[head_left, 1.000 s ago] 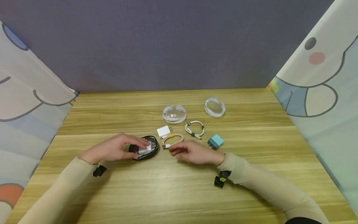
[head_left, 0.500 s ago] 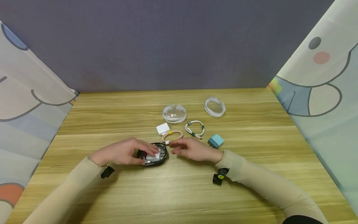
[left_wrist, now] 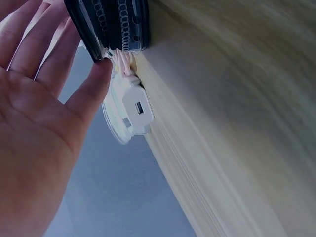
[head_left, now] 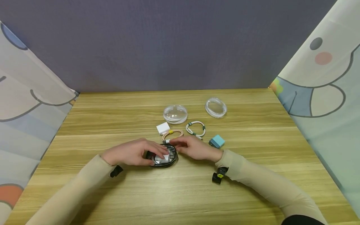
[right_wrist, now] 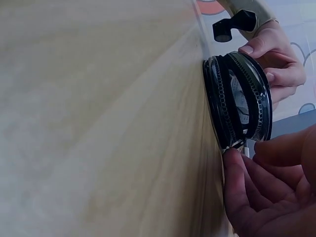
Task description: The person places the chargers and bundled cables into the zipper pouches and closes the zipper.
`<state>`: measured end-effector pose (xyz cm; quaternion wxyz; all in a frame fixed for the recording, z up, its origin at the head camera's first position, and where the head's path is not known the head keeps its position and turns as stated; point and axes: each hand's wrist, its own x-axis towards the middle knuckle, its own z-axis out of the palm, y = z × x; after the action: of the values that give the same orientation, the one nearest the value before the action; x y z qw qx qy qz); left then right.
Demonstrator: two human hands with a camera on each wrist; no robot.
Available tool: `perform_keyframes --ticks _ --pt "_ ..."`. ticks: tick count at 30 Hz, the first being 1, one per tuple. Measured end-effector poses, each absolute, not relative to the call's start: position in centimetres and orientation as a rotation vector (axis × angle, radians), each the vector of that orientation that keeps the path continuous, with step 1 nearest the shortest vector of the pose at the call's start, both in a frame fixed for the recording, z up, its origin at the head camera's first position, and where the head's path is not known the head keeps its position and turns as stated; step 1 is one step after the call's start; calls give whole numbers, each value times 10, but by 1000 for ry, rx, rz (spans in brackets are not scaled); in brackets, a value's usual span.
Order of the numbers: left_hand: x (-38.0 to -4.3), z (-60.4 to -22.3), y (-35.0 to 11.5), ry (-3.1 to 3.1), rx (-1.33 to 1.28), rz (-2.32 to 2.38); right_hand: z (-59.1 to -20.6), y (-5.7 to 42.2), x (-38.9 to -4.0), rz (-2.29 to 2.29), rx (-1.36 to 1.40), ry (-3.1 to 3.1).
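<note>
A small oval zip pouch (head_left: 173, 153), black-rimmed with a clear top, lies on the table between both hands. My left hand (head_left: 140, 152) holds it from the left, fingers over the clear top and thumb at the near rim. In the right wrist view, the pouch (right_wrist: 237, 98) shows two rows of zip teeth standing apart with a dark band between. My right hand (head_left: 198, 148) has its thumb and fingertips round the pouch's right end. Just behind lies a coiled pink cable (head_left: 170, 131) with yellow ties. A white charger plug (head_left: 163, 128) is next to that cable.
A coiled white cable (head_left: 194, 134) with green ties lies behind the right hand. To its right is a blue charger plug (head_left: 217, 141). Farther back sit two round clear items with white rims, a left one (head_left: 175, 120) and a right one (head_left: 216, 115).
My left hand has slid the pouch rightward until its end meets my right fingertips. The pink cable and white plug have shifted slightly away from me. My right hand has barely moved.
</note>
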<state>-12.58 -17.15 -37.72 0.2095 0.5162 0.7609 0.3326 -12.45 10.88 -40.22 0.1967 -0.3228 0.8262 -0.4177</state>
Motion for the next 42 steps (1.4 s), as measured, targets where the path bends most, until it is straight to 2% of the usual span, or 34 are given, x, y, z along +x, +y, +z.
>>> perform_keyframes --ticks 8,29,42 --pt "-129 -378 -163 2087 1500 923 -403 108 -129 -1160 -890 2325" --pt "-132 -378 -157 2046 1455 932 -407 105 -133 -1116 -871 2459" --pt "-126 -378 -162 2094 1429 925 -403 97 -130 -911 -978 2581"
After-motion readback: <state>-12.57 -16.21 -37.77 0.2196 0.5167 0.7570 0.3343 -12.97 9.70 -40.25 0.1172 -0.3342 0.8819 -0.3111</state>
